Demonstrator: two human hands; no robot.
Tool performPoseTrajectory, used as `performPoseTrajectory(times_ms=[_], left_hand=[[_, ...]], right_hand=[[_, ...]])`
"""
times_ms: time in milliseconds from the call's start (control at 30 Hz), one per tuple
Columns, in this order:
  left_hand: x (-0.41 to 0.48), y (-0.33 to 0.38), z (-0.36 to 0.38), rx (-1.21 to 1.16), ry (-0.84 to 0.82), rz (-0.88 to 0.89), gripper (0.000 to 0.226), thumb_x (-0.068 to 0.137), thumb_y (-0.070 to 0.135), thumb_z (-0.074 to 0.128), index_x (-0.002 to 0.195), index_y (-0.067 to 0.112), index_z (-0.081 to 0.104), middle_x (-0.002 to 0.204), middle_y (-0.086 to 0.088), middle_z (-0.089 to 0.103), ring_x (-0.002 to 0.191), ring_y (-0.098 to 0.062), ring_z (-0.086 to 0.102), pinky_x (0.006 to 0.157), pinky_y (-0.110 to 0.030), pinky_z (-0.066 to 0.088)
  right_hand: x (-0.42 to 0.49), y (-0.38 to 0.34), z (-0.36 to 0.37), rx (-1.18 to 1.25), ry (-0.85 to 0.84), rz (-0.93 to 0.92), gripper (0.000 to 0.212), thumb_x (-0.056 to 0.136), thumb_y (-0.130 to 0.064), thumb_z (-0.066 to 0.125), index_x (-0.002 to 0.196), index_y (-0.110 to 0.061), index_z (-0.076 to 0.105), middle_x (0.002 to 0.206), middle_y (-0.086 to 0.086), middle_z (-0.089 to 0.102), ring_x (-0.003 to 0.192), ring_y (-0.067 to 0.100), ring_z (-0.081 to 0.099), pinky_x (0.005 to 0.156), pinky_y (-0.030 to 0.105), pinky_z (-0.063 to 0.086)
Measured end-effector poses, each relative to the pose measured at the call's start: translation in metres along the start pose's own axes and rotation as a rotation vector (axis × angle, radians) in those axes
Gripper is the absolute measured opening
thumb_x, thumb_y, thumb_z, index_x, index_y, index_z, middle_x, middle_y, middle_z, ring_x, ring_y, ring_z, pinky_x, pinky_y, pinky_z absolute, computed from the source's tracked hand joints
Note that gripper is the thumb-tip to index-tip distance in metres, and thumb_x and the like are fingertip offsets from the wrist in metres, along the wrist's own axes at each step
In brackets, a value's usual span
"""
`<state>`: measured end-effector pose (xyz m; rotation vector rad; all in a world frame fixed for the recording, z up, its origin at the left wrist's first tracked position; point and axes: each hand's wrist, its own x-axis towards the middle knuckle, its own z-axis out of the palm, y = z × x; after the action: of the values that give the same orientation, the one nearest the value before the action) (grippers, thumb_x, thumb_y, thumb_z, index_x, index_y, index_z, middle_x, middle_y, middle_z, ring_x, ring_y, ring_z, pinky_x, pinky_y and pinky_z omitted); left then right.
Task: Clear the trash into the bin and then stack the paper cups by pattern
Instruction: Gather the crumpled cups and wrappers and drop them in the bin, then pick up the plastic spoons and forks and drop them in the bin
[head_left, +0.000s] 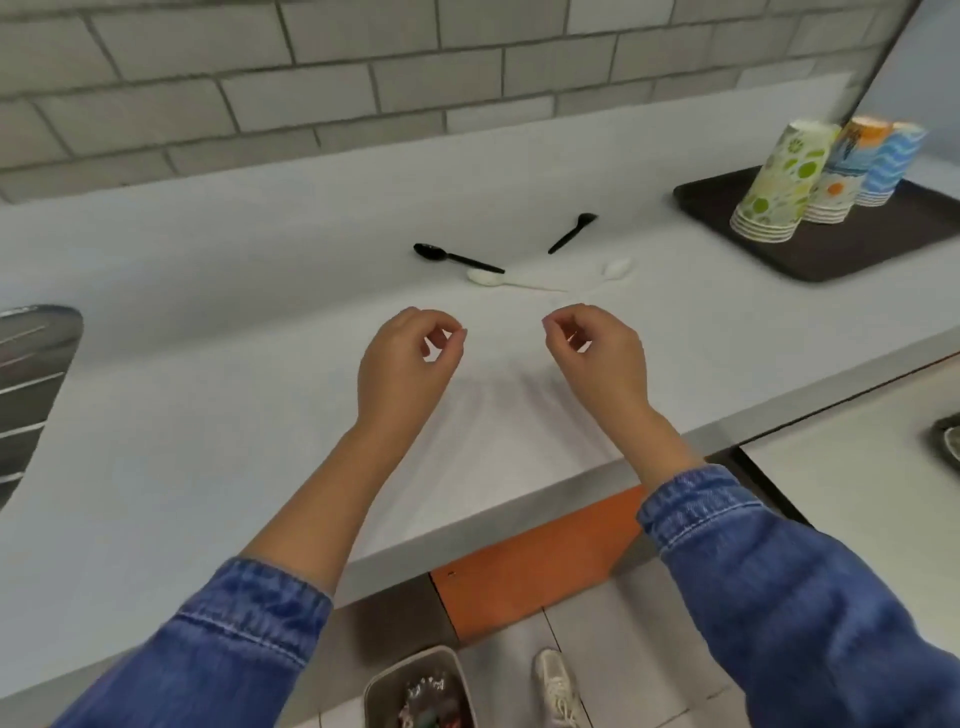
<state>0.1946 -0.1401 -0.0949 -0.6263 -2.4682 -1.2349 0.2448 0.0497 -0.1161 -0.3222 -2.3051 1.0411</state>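
Left hand (410, 358) and right hand (597, 353) are held loosely curled, apparently empty, with plastic spoons (457, 257) strewn crosswise just beyond both.

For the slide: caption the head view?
Curled left hand and right hand above counter; spoons beyond, cup stacks on tray, bin below.

Bin (415, 659): cut by the bottom edge; contents a blur.
Tray (831, 254): right side runs off the frame.
Blue cups (891, 166): partly hidden behind the orange stack (841, 166); count too small to tell.
White spoons (485, 278): faint against the white counter (208, 312).
Left hand (405, 358), right hand (597, 353): fingers curled; whether anything is pinched cannot be told.
Metal object (31, 384): cut by the left edge, unidentifiable.
Shoe (558, 691): cut off at the bottom.
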Motion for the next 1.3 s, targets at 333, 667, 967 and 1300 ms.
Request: performPoseTrajectory(times_ms=[333,667,967,1300], left_hand=[[0.139,0.001,0.113,0.326,-0.321,0.115,0.021,0.090,0.028,0.062,0.107,0.015,0.067,0.105,-0.001,0.064,0.107,-0.016,0.051,0.078,-0.025,0.040],[0.157,-0.022,0.162,0.676,-0.483,0.397,0.018,0.065,0.002,0.080,0.078,0.013,0.074,0.072,-0.002,0.064,0.069,-0.023,0.060,0.057,-0.028,0.036],[0.130,-0.025,0.151,0.565,-0.430,0.183,0.030,0.067,-0.012,0.063,0.088,0.009,0.062,0.083,-0.005,0.055,0.057,-0.021,0.054,0.042,-0.030,0.036],[0.116,-0.025,0.140,0.290,-0.109,-0.120,0.009,0.083,0.004,0.064,0.091,0.008,0.065,0.092,0.002,0.052,0.061,-0.015,0.052,0.055,-0.023,0.039]], right_hand=[[0.146,0.101,-0.007,-0.494,-0.328,-0.025,0.024,0.092,-0.022,0.058,0.113,-0.016,0.067,0.108,0.008,0.060,0.097,0.027,0.058,0.078,0.033,0.045],[0.170,0.118,-0.011,-0.421,-0.505,-0.209,0.008,0.084,-0.022,0.069,0.091,-0.018,0.070,0.093,-0.003,0.066,0.079,0.018,0.062,0.070,0.028,0.044],[0.178,0.114,-0.022,-0.302,-0.491,-0.104,0.013,0.092,-0.029,0.057,0.098,-0.022,0.066,0.095,-0.008,0.064,0.080,0.010,0.058,0.073,0.023,0.046],[0.196,0.117,-0.014,-0.176,-0.345,-0.001,0.016,0.090,-0.005,0.060,0.093,-0.019,0.068,0.091,-0.006,0.057,0.078,0.012,0.057,0.074,0.015,0.045]])
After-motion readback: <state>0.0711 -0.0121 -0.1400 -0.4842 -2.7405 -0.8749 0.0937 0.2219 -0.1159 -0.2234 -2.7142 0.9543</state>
